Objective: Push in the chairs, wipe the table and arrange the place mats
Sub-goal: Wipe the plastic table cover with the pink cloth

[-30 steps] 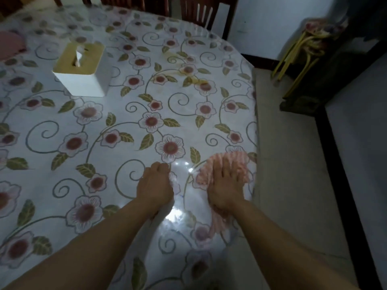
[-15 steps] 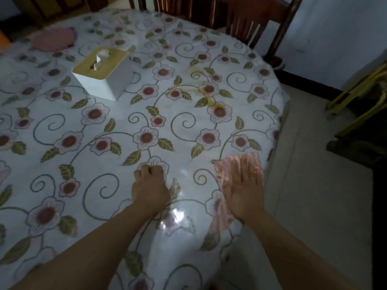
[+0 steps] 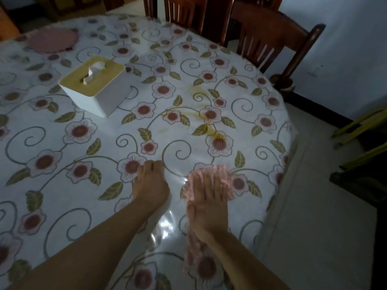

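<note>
We see the round surface [image 3: 62, 126] with its flowered cover, and two chairs [image 3: 270, 38] pushed in at the far edge. Since a second ago our right hand [image 3: 206, 203] has slid the pink cloth [image 3: 209, 174] from the rim inward, toward the yellow stain [image 3: 201, 109], so wiping advances. Its fingers lie flat on the cloth; our left hand [image 3: 149, 185] rests with fingertips bent, holding nothing. The tissue box [image 3: 94, 85] and the pink place mat [image 3: 52, 39] wait further away.
</note>
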The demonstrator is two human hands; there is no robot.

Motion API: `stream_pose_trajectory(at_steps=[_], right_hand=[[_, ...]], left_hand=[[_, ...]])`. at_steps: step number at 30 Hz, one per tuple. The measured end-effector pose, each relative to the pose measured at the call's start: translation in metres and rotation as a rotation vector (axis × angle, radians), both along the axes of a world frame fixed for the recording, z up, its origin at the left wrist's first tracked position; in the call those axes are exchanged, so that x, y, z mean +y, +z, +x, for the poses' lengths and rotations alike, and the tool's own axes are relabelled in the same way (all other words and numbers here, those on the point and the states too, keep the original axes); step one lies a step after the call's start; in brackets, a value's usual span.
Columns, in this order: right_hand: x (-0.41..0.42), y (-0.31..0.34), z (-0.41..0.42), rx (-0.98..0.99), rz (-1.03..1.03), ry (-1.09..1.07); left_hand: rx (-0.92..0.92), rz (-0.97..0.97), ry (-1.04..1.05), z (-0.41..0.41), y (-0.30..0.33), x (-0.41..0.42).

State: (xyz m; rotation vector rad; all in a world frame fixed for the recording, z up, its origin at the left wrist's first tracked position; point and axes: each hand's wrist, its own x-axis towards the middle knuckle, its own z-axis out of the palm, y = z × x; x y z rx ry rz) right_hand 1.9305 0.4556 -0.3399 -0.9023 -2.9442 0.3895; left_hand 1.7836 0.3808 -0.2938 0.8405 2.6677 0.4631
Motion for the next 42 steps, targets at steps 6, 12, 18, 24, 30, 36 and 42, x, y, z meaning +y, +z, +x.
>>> stream_pose_trajectory(at_steps=[6, 12, 18, 24, 30, 36, 42], right_hand=[[0.022, -0.003, -0.051, 0.082, 0.014, 0.269], [0.113, -0.004, -0.008, 0.05, 0.095, -0.074], [0.192, -0.003, -0.069, -0.017, 0.079, -0.071], [0.23, -0.005, -0.155, -0.004, 0.069, 0.133], [0.192, -0.01, -0.19, 0.156, 0.114, 0.548], [0.233, -0.009, -0.187, 0.092, 0.223, 0.777], [0.221, -0.009, -0.257, -0.01, 0.083, 0.302]], left_hand=[[0.007, -0.031, 0.029, -0.025, 0.002, 0.025], [0.001, -0.019, 0.132, -0.031, 0.004, 0.047], [0.033, -0.011, 0.315, -0.032, -0.002, 0.069], [0.069, -0.025, 0.457, -0.035, -0.008, 0.087], [0.073, 0.013, 0.566, -0.039, -0.013, 0.091], [0.073, 0.059, 0.61, -0.059, -0.012, 0.092], [0.089, 0.091, 0.652, -0.085, -0.017, 0.071]])
